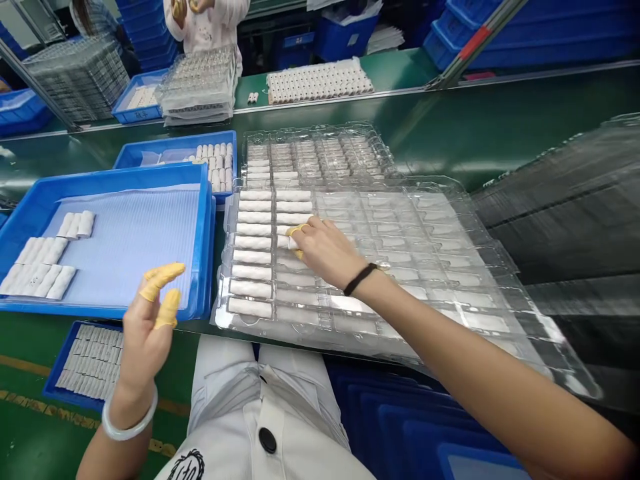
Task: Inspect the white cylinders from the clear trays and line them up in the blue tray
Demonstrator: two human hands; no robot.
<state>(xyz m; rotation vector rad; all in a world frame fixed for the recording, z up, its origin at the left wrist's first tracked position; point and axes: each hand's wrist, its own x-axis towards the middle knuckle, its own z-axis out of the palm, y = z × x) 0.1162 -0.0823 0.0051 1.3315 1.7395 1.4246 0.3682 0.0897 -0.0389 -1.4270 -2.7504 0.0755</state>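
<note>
Pinching white roll (293,244) in right hand (325,250), clear tray (353,324) lying beneath | roll seeming light, possibly fragile, sides suiting grip | left hand (147,333) hovering, fingertips standing apart, blue bin (100,310) beside

White pieces (251,273) beside a blue bin (204,200).

One white roll (293,244) is held in the right hand (327,252). Nine rolls (253,230) are seen in the first column of the front clear tray (223,319), and three fully in the second. Three are grouped topmost in the large blue tray (100,176). Two yellow finger covers (169,308) are worn on the left hand (143,340), with one pale bangle (129,433).
</note>
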